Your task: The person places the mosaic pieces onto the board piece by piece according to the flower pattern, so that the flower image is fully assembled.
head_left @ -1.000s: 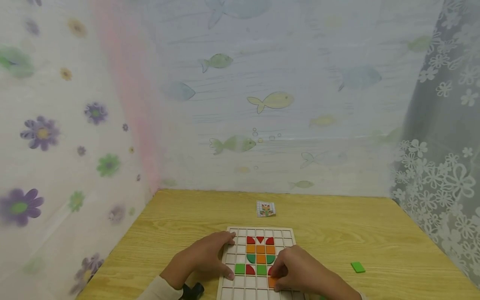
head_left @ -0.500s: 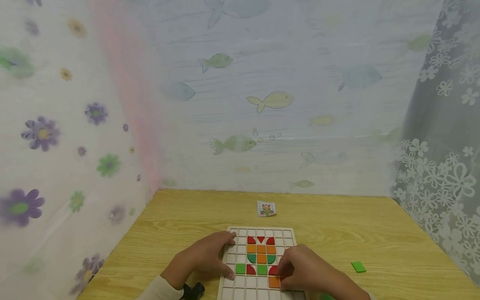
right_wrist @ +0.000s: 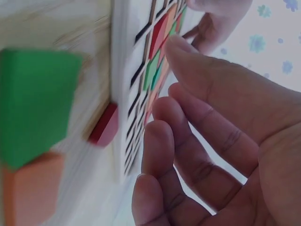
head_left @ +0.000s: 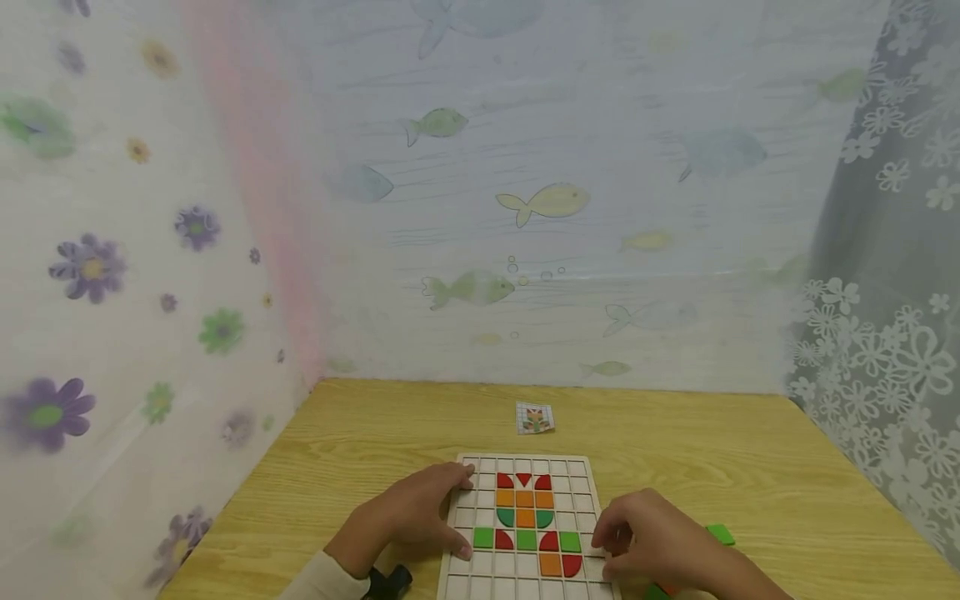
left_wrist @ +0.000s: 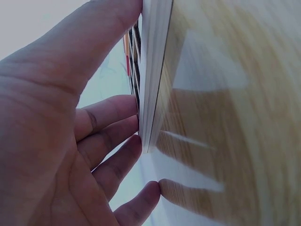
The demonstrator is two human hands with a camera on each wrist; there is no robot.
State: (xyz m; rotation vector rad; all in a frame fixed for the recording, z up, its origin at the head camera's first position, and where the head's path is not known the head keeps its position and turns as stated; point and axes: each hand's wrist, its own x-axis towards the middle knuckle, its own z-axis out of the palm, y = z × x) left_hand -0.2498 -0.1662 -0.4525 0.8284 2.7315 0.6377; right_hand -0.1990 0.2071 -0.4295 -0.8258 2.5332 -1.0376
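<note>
A cream board (head_left: 507, 588) with a square grid lies on the table, partly filled with flat coloured tiles. My left hand (head_left: 426, 515) rests along its left side, thumb and fingers spread and touching the rim; the left wrist view shows the fingertips against the board's edge (left_wrist: 153, 80). My right hand (head_left: 651, 537) is over the right edge, fingers loosely bent with nothing between them. Close to it on the board are a green square tile (head_left: 570, 542), a red rounded tile (head_left: 572, 566) and an orange square tile (head_left: 551, 565).
A small printed card (head_left: 535, 418) lies beyond the board. To the right is a loose green tile (head_left: 721, 534). Green (right_wrist: 37, 103), orange (right_wrist: 35, 188) and red (right_wrist: 104, 127) pieces lie beside the board. A black object (head_left: 388, 582) sits by my left wrist.
My right hand has moved right, off the orange tile to the board's edge. A green square and a red rounded tile now show where it was. My left hand stays put.
</note>
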